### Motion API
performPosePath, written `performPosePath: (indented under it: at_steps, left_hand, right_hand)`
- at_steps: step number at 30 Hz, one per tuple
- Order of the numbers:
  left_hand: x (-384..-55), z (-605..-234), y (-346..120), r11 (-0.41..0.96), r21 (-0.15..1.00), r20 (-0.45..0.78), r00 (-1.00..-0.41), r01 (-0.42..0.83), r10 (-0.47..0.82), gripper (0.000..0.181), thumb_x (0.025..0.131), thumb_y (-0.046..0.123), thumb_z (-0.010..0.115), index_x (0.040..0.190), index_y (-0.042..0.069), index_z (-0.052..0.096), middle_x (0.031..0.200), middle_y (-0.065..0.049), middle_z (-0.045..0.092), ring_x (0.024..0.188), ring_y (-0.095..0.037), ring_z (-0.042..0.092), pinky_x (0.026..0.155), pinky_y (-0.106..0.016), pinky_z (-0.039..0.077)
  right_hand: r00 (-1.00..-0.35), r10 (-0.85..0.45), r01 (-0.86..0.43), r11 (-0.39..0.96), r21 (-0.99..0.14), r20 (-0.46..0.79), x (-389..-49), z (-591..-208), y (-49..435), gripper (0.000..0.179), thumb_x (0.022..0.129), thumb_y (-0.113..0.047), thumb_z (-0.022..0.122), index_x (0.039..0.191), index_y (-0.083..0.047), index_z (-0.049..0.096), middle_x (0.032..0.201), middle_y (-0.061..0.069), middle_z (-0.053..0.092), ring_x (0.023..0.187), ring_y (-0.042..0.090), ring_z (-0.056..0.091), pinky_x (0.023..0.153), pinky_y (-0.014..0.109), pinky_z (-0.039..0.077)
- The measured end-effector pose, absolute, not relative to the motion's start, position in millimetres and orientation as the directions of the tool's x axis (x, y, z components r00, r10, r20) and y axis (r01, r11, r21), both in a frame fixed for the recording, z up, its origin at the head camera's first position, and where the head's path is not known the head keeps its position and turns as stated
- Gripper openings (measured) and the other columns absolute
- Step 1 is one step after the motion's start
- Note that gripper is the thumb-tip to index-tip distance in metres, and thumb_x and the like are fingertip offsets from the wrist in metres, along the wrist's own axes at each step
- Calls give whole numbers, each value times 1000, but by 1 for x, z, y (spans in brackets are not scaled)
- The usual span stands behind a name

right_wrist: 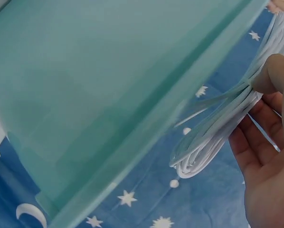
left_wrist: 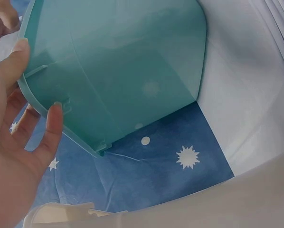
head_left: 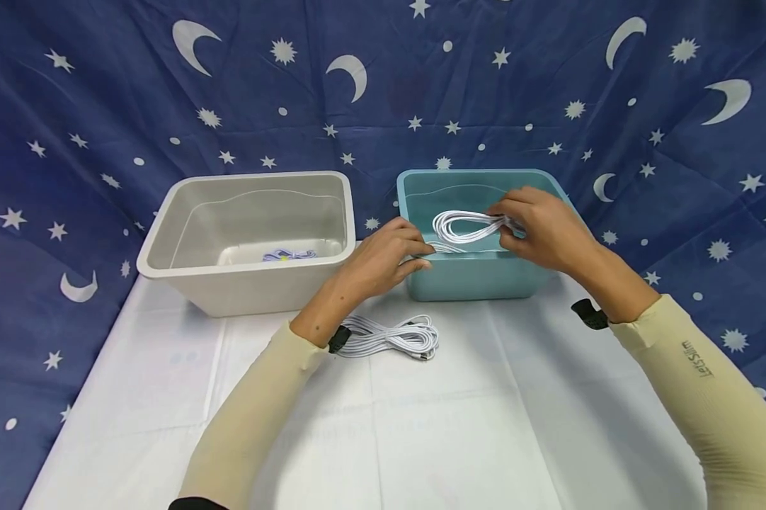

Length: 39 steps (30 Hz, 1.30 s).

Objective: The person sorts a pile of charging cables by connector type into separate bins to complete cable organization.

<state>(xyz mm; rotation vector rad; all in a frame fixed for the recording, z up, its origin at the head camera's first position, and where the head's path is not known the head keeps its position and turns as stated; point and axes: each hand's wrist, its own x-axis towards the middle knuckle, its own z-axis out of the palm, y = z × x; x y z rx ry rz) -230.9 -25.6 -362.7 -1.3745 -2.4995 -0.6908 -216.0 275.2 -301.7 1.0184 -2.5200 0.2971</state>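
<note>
Over the opening of the teal bin, my right hand pinches a coiled bundle of white cable. Its loops stick out to the left of the fingers, and the right wrist view shows the thumb pressing the middle of the cable bundle. My left hand grips the near left corner of the bin's rim, thumb on one side and fingers on the other in the left wrist view. More white cable shows inside the bin just beyond that hand; the front wall hides the rest.
A light grey bin stands to the left, with a pale purple cable bundle on its floor. Another white cable bundle lies on the white tablecloth, partly behind my left wrist. A blue star-patterned curtain hangs close behind both bins.
</note>
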Motion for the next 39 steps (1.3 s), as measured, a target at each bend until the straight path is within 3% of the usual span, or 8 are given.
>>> performPosePath:
  at_steps: [7, 19, 26, 34, 39]
  left_hand:
    - [-232, -364, -26, 449, 320, 389, -547, 835, 741, 30, 95, 31, 67, 120, 15, 74, 109, 5, 66, 109, -12, 48, 96, -23, 41]
    - [-233, -364, -27, 445, 300, 411, -536, 844, 738, 30, 95, 31, 67, 119, 15, 75, 107, 5, 66, 110, -13, 49, 97, -23, 40]
    - [-232, -364, -27, 468, 304, 375, -556, 830, 742, 29, 96, 33, 66, 121, 20, 74, 109, 4, 67, 108, -11, 48, 94, -22, 41]
    - [-231, -363, -27, 464, 325, 369, -562, 824, 740, 30, 95, 33, 67, 121, 17, 74, 109, 3, 67, 108, -11, 48, 93, -23, 42]
    - [-231, -363, -27, 471, 311, 373, -561, 826, 739, 30, 95, 34, 67, 121, 20, 74, 108, 8, 65, 107, -9, 47, 92, -20, 42]
  right_hand:
    - [-721, -582, -653, 751, -91, 376, -226, -316, 275, 24, 85, -4, 71, 109, -9, 73, 101, 3, 65, 89, 19, 54, 73, 36, 47]
    - [-737, -568, -642, 759, -113, 366, -222, -318, 271, 22, 84, -9, 70, 106, -8, 72, 105, 5, 65, 95, 25, 60, 79, 43, 52]
    - [-684, -586, -685, 721, -105, 435, -210, -320, 263, 18, 83, -11, 73, 101, -10, 73, 102, 2, 66, 93, 21, 60, 77, 40, 53]
    - [-610, -633, -747, 661, -78, 477, -193, -324, 246, 17, 82, -13, 75, 99, -10, 73, 97, 1, 65, 90, 18, 60, 75, 36, 54]
    - [-584, -649, -769, 634, -77, 487, -183, -326, 238, 18, 81, -13, 77, 98, -9, 73, 97, 1, 65, 88, 17, 59, 73, 35, 53]
